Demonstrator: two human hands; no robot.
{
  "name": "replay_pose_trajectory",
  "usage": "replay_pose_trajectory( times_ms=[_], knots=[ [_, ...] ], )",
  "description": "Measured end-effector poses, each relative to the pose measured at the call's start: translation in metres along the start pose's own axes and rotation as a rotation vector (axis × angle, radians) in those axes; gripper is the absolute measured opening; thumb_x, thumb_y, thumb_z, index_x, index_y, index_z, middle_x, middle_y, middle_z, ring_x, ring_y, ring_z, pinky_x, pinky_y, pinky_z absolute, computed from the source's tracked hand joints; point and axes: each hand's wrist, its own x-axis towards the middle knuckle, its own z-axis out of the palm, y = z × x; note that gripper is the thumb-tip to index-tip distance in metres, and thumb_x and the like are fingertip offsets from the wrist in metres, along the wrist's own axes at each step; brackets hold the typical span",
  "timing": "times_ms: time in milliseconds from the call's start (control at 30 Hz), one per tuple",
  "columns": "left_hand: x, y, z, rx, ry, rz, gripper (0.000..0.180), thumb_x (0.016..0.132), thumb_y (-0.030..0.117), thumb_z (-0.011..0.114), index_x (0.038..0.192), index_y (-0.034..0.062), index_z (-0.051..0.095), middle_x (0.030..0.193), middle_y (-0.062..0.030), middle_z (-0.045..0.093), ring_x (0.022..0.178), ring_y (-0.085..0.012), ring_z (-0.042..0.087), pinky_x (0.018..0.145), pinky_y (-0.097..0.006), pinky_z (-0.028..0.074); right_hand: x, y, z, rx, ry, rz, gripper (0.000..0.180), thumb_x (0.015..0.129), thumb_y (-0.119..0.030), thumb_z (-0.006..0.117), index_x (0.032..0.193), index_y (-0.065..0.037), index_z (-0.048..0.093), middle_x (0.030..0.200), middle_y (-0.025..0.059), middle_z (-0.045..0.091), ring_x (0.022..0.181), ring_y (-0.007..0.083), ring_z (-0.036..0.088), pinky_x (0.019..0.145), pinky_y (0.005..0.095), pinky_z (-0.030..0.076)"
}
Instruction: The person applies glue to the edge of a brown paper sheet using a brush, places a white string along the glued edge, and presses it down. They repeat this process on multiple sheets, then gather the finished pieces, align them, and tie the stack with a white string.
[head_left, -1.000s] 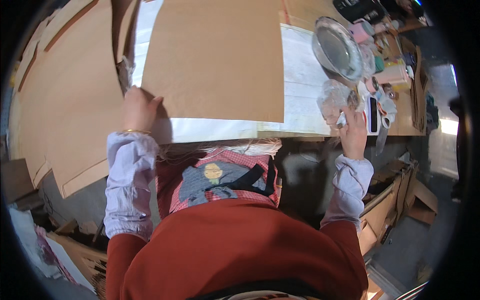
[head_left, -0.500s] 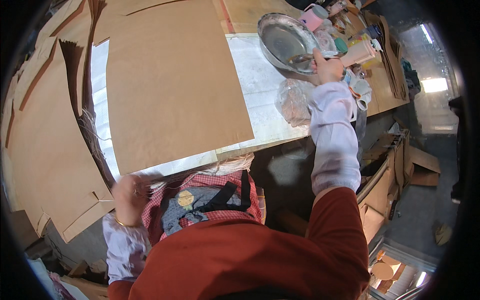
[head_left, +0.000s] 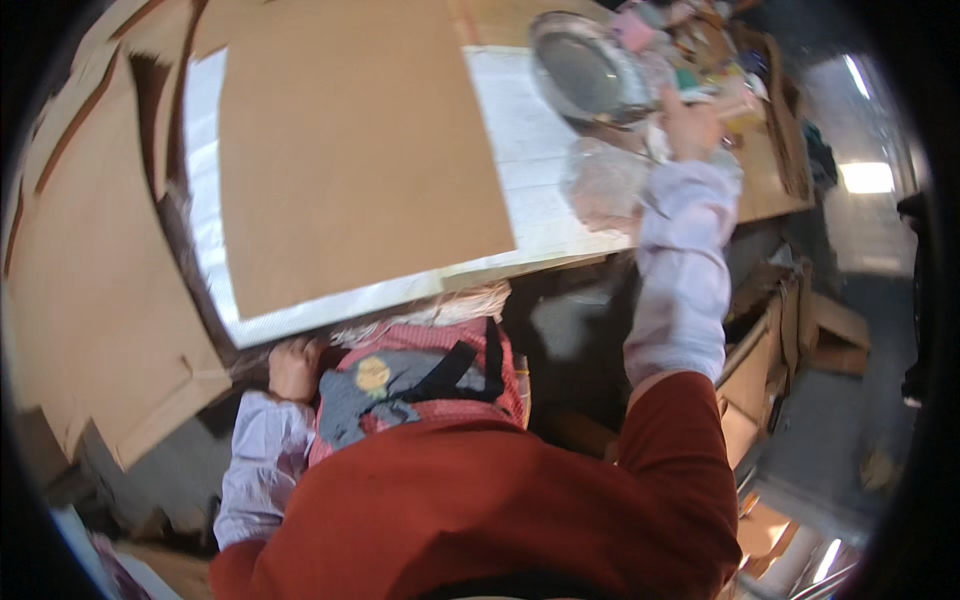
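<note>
My right hand (head_left: 692, 128) reaches over the far right of the table, smeared by motion. Its index finger looks stretched out; the other fingers are not clear. It is beside a round metal basin (head_left: 578, 75) and among small bottles. Below and left of it sits a clear plastic bag (head_left: 604, 190) with something pinkish inside. My left hand (head_left: 295, 370) is low at the table's front edge, its fingers curled in; what they hold, if anything, is hidden. Pale strings (head_left: 460, 305) hang along that edge. A large brown cardboard sheet (head_left: 360, 160) lies on a white covering (head_left: 530, 165).
Stacked cardboard (head_left: 110, 270) fills the left side. A pink-topped container (head_left: 632, 28) and other bottles crowd behind the basin. Folded cardboard boxes (head_left: 760, 350) stand on the floor at right. A red checked apron (head_left: 450, 345) covers my lap against the table edge.
My right hand has moved right, away from the basin's rim where it held a brush-like stick. My left hand has moved slightly right along the table edge, its fingers now curled.
</note>
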Motion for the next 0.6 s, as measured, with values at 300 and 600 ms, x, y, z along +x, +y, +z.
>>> replay_pose_trajectory(
  times_ms=[300,600],
  knots=[
    [0.006,0.051,-0.1,-0.303,0.046,-0.183,0.009,0.077,0.008,0.064,0.085,0.0036,0.063,0.076,-0.0115,0.058,0.07,-0.0323,0.061,0.06,-0.04,0.048,-0.173,-0.168,-0.131,1.607,-0.947,0.123,0.011,0.088,-0.007,0.069,0.097,-0.001,0.069,0.077,0.0015,0.064,0.06,0.0068,0.055,0.053,0.0197,0.043],
    [0.04,0.041,-0.114,0.207,0.009,-0.19,0.017,0.074,0.01,0.057,0.086,0.0003,0.063,0.123,-0.0149,0.061,0.084,-0.021,0.06,0.067,-0.034,0.052,-0.193,-0.252,-0.128,1.383,-0.975,-0.487,0.017,0.082,-0.012,0.074,0.094,0.0,0.07,0.083,0.0075,0.068,0.066,0.011,0.062,0.058,0.0237,0.048]
  ],
)
